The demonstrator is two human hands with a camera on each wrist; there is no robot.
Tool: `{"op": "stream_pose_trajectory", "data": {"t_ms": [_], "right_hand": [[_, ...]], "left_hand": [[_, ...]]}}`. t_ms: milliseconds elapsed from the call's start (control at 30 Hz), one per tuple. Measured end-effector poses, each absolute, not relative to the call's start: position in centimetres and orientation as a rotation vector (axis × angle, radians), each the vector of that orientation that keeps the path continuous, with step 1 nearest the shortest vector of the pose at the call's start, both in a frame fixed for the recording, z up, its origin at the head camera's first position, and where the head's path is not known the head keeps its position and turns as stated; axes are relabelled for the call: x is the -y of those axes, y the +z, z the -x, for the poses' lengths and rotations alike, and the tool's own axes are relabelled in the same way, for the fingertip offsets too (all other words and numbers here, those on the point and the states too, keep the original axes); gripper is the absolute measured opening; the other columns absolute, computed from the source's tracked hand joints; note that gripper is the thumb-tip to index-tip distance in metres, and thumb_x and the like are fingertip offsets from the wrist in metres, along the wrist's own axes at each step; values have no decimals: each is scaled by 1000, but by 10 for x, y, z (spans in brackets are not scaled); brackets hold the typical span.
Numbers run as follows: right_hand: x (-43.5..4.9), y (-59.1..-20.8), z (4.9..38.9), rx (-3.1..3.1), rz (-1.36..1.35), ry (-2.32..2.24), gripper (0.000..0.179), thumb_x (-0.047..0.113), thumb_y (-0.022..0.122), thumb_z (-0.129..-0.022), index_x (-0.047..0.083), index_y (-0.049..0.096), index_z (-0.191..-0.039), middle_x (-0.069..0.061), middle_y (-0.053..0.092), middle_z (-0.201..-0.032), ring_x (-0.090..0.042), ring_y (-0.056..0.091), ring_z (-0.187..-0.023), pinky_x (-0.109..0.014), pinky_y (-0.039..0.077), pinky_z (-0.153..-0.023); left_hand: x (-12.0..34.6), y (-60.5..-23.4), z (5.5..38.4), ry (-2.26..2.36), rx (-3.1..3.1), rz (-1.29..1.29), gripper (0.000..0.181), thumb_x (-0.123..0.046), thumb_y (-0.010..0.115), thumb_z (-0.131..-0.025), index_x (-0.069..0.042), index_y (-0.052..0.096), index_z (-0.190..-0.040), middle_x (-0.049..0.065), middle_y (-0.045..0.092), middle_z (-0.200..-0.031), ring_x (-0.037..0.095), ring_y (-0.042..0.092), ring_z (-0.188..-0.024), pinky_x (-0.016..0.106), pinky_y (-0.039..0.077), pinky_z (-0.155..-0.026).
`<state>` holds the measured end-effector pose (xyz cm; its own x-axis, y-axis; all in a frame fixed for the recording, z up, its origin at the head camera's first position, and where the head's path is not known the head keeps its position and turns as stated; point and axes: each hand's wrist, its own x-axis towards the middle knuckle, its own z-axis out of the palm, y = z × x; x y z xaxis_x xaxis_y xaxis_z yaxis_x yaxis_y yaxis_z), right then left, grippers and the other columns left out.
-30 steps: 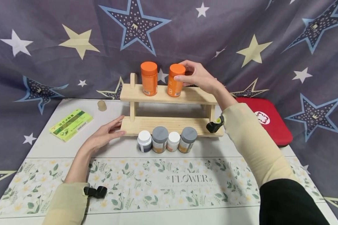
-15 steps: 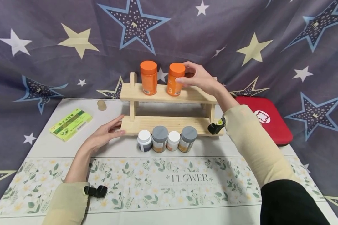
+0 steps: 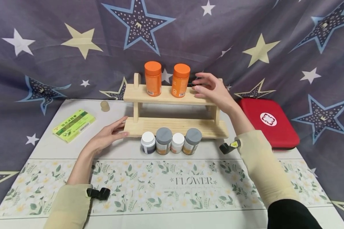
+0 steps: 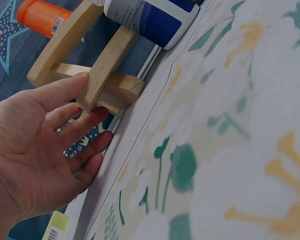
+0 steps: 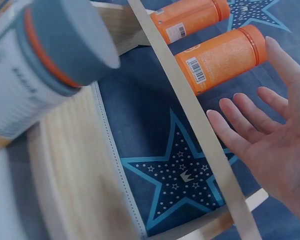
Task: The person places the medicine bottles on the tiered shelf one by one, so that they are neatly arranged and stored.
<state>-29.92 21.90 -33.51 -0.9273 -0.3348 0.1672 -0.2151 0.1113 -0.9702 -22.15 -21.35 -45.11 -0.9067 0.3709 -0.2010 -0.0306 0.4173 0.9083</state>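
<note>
Holding shelf (image 3: 175, 124) w/ L hand (image 3: 105, 137), R hand (image 3: 215, 91) nr orange btl (image 3: 180, 82)

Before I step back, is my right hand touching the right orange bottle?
Apart. In the head view, a strip of backdrop and shelf shows between your right hand and the bottle.

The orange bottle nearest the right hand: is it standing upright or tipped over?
Upright: in the head view, the orange bottle stands on the upper wooden shelf, its orange lid on top.
</note>
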Motion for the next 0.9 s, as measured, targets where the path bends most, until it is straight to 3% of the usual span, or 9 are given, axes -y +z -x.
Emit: {"op": "stream_pose_trajectory", "data": {"t_ms": [433, 667, 900], "right_hand": [[-234, -358, 259, -2217, 736, -2099, 45, 6, 66, -98, 8, 56, -142, -20, 67, -125, -25, 72, -113, -40, 62, -94], [-242, -374, 243, -2165, 773, -2087, 51, 3, 61, -99, -4, 46, -148, -18, 66, -126, -24, 71, -113, -39, 61, -95], [-248, -386, 230, -2098, 835, -2033, 52, -8, 51, -98, -7, 41, -149, -21, 64, -131, -26, 69, -117, -39, 60, -96]], "left_hand": [[213, -450, 221, 1491, -2308, -298, 83, -32, 65, -102, -20, 15, -167, 22, 32, -167, 42, 31, -154, 56, 28, -123], [213, -453, 223, 1496, -2298, -306, 83, -31, 66, -102, -22, 16, -167, 23, 30, -167, 43, 29, -154, 59, 23, -126], [213, -452, 222, 1496, -2303, -304, 83, -31, 66, -102, -21, 15, -167, 23, 31, -167, 43, 29, -154, 59, 25, -125]]}}
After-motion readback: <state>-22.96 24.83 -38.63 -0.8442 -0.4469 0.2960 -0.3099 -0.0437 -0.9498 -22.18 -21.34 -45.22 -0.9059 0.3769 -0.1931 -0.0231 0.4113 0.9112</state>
